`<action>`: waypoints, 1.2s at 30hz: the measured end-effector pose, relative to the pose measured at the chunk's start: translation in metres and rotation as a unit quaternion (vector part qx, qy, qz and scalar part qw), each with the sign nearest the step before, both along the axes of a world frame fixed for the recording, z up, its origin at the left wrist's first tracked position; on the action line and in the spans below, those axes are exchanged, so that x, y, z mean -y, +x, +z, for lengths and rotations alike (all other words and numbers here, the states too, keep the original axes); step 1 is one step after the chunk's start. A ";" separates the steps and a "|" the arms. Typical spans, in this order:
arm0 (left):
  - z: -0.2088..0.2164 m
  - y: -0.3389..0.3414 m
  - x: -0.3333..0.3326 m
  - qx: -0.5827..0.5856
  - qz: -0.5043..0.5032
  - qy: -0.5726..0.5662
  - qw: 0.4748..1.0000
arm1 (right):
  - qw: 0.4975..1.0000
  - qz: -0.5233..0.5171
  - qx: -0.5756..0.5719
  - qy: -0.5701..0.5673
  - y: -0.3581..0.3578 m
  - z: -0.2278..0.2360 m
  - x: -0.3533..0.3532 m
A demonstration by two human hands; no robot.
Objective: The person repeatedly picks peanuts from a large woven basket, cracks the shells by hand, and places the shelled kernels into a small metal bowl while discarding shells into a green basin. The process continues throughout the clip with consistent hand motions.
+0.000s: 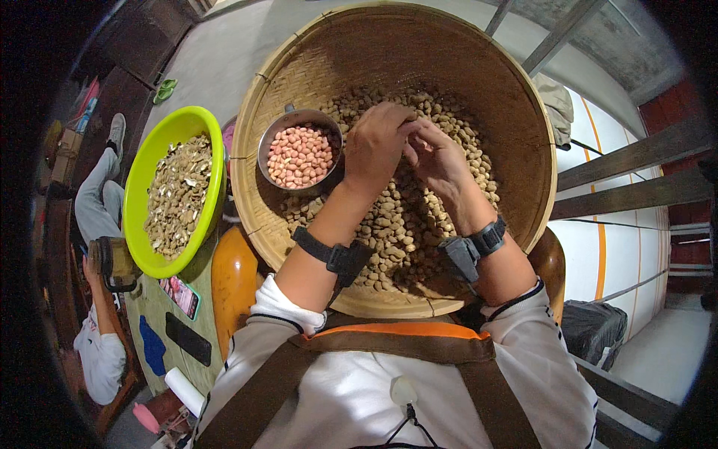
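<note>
My left hand [378, 144] and my right hand [440, 156] meet above a wide woven bamboo basket [419, 45]. Fingers of both are curled together at the tips, and whatever they pinch is hidden. Beneath them lies a heap of unshelled peanuts [389, 239] spread over the basket's floor. Left of my left hand, a metal cup [263, 166] with a handle stands in the basket, filled with shelled pink peanut kernels [301, 156]. Outside the basket on the left, a lime-green basin [134, 213] holds broken peanut shells [178, 196].
A low table [142, 303] at the left bears a phone with a lit screen [180, 296], a dark phone [188, 339] and a brown-tinted jar [112, 263]. Another person [101, 352] sits beyond it. Wooden rails [636, 161] and a black bag [593, 333] are at the right.
</note>
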State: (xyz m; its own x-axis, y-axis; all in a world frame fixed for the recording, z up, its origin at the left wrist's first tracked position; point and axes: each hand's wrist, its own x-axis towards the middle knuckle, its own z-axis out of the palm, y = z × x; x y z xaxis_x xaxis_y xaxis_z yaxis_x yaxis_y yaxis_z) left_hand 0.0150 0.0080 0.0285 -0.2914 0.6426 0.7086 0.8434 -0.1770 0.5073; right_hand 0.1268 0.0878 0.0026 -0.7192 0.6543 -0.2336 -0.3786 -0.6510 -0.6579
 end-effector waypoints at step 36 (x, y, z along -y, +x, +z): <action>-0.010 -0.007 -0.007 0.677 -0.129 -0.107 0.717 | 0.820 -0.323 0.267 0.389 0.065 0.038 -0.122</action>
State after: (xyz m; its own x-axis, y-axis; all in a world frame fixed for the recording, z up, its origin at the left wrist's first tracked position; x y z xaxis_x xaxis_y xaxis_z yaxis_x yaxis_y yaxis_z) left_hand 0.0084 0.0145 0.0180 -0.4709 0.8505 -0.2343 -0.4937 -0.0339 0.8690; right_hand 0.1917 0.2098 0.0404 -0.0951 0.9593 0.2660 -0.0012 0.2671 -0.9637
